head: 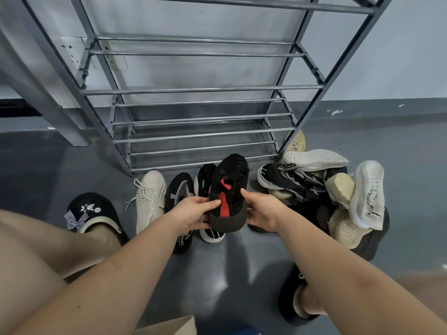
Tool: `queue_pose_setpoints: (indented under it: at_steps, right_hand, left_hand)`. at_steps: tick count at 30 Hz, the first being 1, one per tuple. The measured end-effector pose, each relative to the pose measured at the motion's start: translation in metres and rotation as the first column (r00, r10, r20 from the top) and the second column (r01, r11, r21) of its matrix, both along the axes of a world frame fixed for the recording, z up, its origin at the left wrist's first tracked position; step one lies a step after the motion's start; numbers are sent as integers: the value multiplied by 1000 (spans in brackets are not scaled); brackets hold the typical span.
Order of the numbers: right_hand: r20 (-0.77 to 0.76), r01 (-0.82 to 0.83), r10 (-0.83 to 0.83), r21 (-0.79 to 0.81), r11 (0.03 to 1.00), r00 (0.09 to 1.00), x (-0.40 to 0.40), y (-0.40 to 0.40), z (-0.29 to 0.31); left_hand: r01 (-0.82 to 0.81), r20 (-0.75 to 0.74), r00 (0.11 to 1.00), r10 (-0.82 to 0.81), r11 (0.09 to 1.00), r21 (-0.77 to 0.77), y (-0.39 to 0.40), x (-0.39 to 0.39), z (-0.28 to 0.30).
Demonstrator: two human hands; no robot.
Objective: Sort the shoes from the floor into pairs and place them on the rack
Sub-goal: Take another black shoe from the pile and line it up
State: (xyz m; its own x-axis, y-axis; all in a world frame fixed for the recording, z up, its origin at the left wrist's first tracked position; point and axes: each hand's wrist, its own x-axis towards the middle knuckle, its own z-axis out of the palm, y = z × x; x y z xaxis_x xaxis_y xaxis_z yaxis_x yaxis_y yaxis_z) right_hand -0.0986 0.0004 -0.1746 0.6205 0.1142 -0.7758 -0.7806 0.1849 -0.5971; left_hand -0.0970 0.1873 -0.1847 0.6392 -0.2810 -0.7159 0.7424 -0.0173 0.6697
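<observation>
Squarely between both hands, left hand (193, 211) and right hand (262, 211) grasping it: black-and-red shoe (229, 189).

We held one shoe (229, 189) between our left hand (191, 211) and right hand (262, 211), above the floor (217, 274) and just near of the rack (193, 117). Three shoes (150, 199) lay in a row to its left, a fourth under it. A heap of shoes (326, 189) lay to its right, by the rack's right leg.
</observation>
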Motion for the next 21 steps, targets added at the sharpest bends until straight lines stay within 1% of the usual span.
queue_pose_setpoints:
  at_steps: [6,10,16,21]
  right_hand:
    - [-81,-19,11,-98,995,997,3,-6,-19]
    - [-108,-15,-1,-148,989,994,7,-14,-31]
    - [-127,27,-52,-186,982,991,17,-24,-46]
    - [-113,65,-87,-188,980,990,27,-26,-61]
  left_hand:
    - [29,-54,998,-29,1000,-3,-8,0,-12]
    - [41,-88,995,-41,999,-4,-18,4,-23]
    - [96,-102,990,-92,995,38,-34,13,-40]
    - [102,-102,990,-95,992,68,-45,24,-52]
